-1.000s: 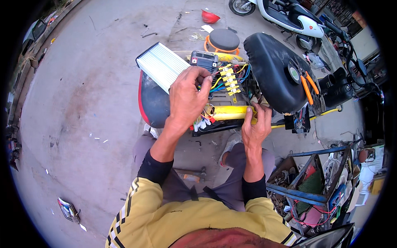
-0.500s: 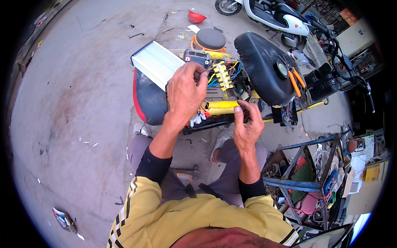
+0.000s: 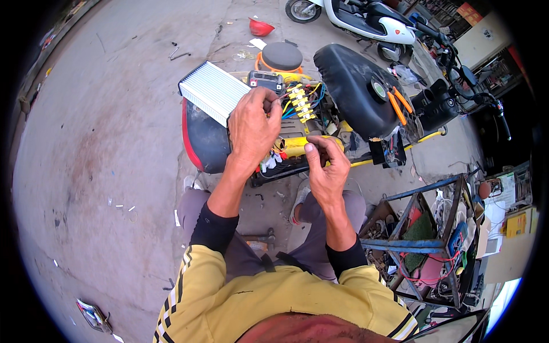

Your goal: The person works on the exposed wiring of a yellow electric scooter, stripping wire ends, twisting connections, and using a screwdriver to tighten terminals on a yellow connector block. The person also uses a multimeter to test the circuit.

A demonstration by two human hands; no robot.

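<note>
My left hand (image 3: 251, 127) is pinched beside the yellow terminal block (image 3: 300, 103), at a thin wire (image 3: 282, 96) by its fingertips. My right hand (image 3: 329, 171) has thumb and index finger together in front of the yellow frame tube (image 3: 296, 146); anything between them is too small to make out. A silver finned controller box (image 3: 214, 88) lies on the scooter's black rear part (image 3: 206, 137), partly behind my left hand. White and red connectors (image 3: 271, 162) hang below the tube. Blue and yellow wires surround the terminal block.
The black seat (image 3: 357, 86) is tipped up, with orange-handled pliers (image 3: 398, 106) on it. Behind the scooter are a round stool (image 3: 281, 56), a red bowl-shaped thing (image 3: 261, 27) and a white scooter (image 3: 372, 23). A metal rack of parts (image 3: 406, 246) stands right; a hammer (image 3: 269, 237) lies between my feet.
My right hand has moved left along the yellow tube, closer to my left hand. My left hand keeps its pinch by the terminal block. The whole view has shifted slightly.
</note>
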